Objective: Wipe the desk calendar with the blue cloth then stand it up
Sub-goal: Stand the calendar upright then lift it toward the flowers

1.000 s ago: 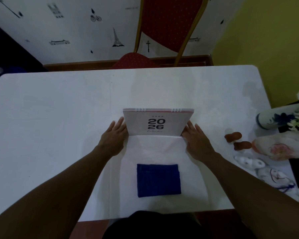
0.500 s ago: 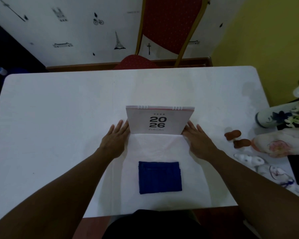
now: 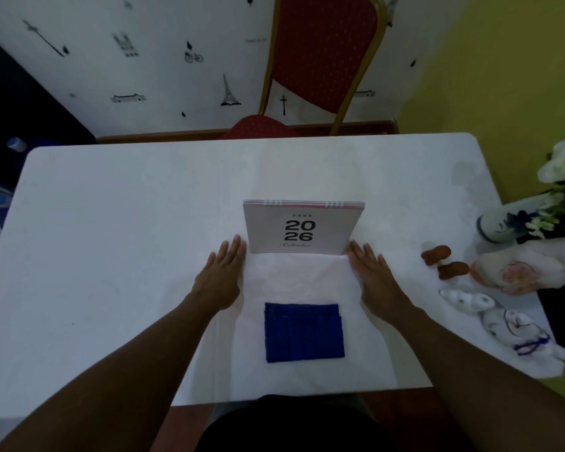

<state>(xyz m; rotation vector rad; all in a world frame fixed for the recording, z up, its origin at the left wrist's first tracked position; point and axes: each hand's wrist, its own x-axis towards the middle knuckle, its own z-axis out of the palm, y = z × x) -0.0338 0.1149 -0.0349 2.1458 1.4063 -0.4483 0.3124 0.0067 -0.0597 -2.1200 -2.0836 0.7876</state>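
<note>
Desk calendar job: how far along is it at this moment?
Done: the desk calendar stands upright, cover showing 2026. In hand: nothing; the left hand and right hand lie open beside it. The blue cloth lies folded. Wiping cannot be confirmed.

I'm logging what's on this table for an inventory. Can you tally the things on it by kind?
Calendar: 1
Blue cloth: 1
Brown pieces: 2
White figurines: 2
Vases lying on their sides: 2
Total: 8
Both hands, left and right, lie flat beside the calendar, holding nothing.
</note>
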